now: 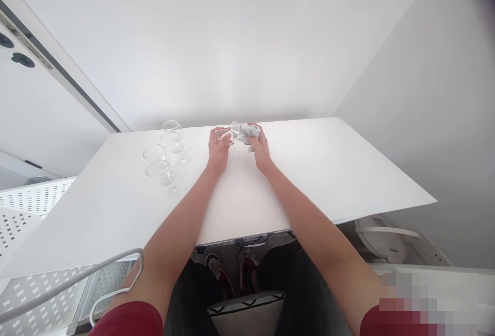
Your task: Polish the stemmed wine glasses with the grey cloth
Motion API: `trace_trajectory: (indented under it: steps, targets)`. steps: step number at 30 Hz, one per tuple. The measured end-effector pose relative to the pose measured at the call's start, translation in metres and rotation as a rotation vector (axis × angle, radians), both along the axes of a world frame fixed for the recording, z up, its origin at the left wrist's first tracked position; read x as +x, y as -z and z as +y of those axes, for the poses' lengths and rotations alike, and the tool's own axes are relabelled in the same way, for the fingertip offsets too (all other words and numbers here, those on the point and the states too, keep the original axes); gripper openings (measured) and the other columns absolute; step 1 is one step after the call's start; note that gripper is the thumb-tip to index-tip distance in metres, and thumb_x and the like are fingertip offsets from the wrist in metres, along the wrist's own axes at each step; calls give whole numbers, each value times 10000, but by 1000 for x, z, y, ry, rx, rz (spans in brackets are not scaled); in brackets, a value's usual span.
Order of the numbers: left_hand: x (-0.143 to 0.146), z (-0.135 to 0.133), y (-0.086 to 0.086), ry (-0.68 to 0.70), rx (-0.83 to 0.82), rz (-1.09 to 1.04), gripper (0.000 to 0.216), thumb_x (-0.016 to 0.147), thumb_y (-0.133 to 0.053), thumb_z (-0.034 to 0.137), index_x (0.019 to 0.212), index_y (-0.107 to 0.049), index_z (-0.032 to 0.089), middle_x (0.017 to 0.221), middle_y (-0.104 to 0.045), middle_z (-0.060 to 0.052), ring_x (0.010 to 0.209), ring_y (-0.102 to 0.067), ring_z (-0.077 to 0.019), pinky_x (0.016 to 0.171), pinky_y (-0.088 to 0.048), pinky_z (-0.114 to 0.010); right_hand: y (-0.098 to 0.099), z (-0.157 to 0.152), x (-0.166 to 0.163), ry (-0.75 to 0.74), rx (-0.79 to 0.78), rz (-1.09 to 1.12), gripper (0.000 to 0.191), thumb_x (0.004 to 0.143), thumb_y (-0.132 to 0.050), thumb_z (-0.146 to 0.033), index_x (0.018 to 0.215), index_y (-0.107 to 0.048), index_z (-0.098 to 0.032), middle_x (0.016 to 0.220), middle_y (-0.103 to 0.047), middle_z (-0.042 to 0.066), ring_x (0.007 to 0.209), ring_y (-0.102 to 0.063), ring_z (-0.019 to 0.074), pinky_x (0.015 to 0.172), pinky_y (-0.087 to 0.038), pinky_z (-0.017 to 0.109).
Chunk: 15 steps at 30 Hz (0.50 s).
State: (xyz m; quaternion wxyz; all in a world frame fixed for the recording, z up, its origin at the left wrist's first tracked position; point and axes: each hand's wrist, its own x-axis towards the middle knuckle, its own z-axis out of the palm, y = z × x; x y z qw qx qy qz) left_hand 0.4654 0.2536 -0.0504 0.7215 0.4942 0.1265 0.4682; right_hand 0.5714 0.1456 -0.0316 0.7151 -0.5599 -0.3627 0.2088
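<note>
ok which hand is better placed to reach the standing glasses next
Probably the left hand: the standing glasses are on its side and nearer to it, though it holds a glass. The right hand is farther off, holding the cloth.

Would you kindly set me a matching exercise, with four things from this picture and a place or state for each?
1. Left hand
2. Right hand
3. Group of clear, stemmed drinking glasses
4. Dark fabric trousers

A. Below the near edge of the white, flat tabletop in the picture
B. Gripping a crumpled, pale cloth
C. Standing on the tabletop, left of both hands
D. Around the bowl of a clear, stemmed glass

Pairs: 1-D; 2-B; 3-C; 4-A
</note>
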Motion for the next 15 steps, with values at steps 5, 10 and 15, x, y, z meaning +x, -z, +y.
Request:
trace_trajectory:
  steps: [5, 10, 15]
  targets:
    - [0, 0, 1, 130, -15, 21, 251, 797, -783, 323, 990, -636, 260, 1154, -664, -43, 909, -629, -165, 777, -477, -322, 2, -2, 3, 50, -62, 87, 497, 888, -548, -737, 974, -592, -250, 877, -660, 39, 693, -561, 144, 524, -430, 243]
    - [-2, -1, -1, 0, 26, 8, 217, 801, -773, 378, 921, -654, 241, 1157, -654, -54, 935, -627, -181, 792, -482, -334, 15, 8, 12, -17, -186, 304, 545, 911, -482, -765, 954, -589, -233, 705, -596, 12, 531, -491, 129, 419, -355, 251]
    - [-2, 2, 1, -102, -27, 66, 271, 814, -779, 407, 994, -631, 269, 1176, -672, -28, 971, -646, -168, 774, -469, -303, 11, 5, 2, -11, -22, 14, 445, 936, -552, -632, 1238, -596, -308, 1212, -639, 51, 946, -628, 179, 730, -541, 298]
